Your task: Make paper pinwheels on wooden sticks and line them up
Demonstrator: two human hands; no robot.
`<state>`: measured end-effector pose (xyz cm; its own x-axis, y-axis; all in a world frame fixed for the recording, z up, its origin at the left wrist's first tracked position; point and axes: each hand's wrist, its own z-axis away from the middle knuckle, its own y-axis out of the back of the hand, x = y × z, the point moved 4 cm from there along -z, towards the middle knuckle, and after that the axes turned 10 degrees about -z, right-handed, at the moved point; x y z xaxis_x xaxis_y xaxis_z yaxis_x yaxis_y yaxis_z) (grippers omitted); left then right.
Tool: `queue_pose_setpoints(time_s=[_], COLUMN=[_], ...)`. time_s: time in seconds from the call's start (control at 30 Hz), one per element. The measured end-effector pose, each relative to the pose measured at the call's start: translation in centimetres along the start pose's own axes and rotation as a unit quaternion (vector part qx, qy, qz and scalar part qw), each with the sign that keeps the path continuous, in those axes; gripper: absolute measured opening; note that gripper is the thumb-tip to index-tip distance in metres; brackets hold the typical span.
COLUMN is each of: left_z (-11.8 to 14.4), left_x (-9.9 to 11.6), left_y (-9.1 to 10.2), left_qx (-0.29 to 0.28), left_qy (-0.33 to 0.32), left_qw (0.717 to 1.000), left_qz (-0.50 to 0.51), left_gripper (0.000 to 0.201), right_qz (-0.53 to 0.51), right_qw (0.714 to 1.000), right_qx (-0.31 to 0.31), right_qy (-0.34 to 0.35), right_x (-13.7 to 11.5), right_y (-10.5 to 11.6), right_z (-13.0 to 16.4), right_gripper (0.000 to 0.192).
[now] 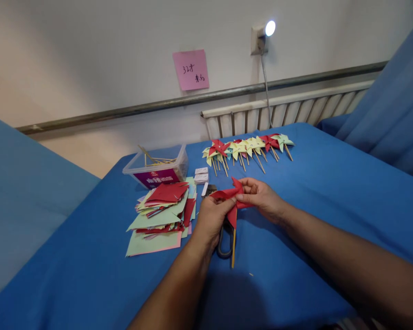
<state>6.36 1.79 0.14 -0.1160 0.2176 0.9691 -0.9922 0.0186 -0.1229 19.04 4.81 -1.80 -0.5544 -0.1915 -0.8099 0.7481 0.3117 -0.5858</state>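
Note:
Between my two hands is a red paper pinwheel [232, 215] on a thin wooden stick [233, 250] that points down toward me. My left hand [211, 217] is closed on the pinwheel's left side, thumb near its middle. My right hand [261, 197] pinches the right side, its thumb also close to the centre. The centre itself is partly hidden by the thumbs. Beneath the pinwheel, the black handle of scissors [223, 247] shows on the blue cloth. Just beyond my left hand lies a small dark and white item [209, 189], partly hidden.
Stacked coloured paper pieces [154, 243] lie at the left, before a clear plastic box [184, 162] holding sticks. Two small white boxes [201, 178] stand beside it. Finished-looking pinwheels [239, 147] in red, yellow and green lie along the far edge, near a radiator [296, 105].

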Motion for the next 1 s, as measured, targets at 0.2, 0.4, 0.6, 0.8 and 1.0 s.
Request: queue_pose_setpoints(time_s=[0.2, 0.4, 0.6, 0.8, 1.0], left_z=[0.12, -0.04, -0.16, -0.19, 0.02], left_x=[0.16, -0.25, -0.54, -0.57, -0.29], left_y=[0.27, 0.28, 0.35, 0.36, 0.03], left_qx=[0.013, -0.048, -0.044, -0.022, -0.033], left_qy=[0.005, 0.056, 0.067, 0.064, 0.074], left_qw=[0.999, 0.991, 0.990, 0.992, 0.989], left_qz=[0.036, 0.114, 0.115, 0.110, 0.125], left_gripper=[0.023, 0.020, 0.019, 0.021, 0.019], right_qz=[0.011, -0.035, -0.056, -0.076, -0.107], right_qw=[1.000, 0.999, 0.998, 0.996, 0.994], right_qx=[-0.002, 0.033, 0.039, 0.037, 0.036], right_qy=[0.008, 0.023, 0.011, 0.012, -0.002], right_x=[-0.16, -0.44, -0.39, -0.31, -0.23], right_y=[0.36, 0.71, 0.70, 0.29, 0.36], right_z=[-0.29, -0.48, -0.42, -0.22, -0.17], right_gripper=[0.040, 0.032, 0.032, 0.034, 0.031])
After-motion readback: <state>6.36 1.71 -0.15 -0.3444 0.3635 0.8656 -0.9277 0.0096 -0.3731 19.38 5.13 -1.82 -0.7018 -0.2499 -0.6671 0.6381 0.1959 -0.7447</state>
